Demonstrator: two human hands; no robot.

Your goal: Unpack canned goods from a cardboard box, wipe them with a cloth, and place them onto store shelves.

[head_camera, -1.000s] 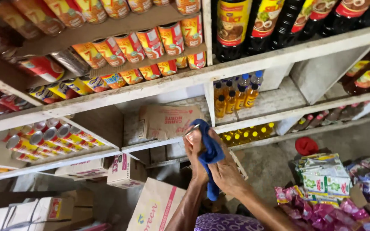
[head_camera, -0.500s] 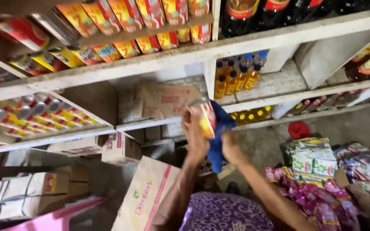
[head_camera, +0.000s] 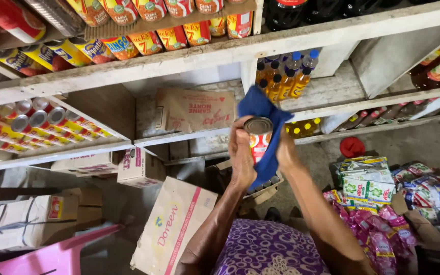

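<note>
Hands: left hand (head_camera: 241,153) grips one can (head_camera: 258,137); right hand (head_camera: 284,152) presses one blue cloth (head_camera: 262,109) to it.
Can: metal cylinder with a round silver lid, long axis upright, lid tilted toward the camera, held before the shelf (head_camera: 189,136).
Cloth: soft, draped behind the can.
Boxes: three cardboard cartons (head_camera: 171,226) below.

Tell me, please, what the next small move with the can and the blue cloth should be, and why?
Probably rub the blue cloth across the can's silver lid. The left hand holds the can upright by its side, lid bare and facing the camera, while the right hand presses the cloth against the can's far side, draped just above the lid.
</note>
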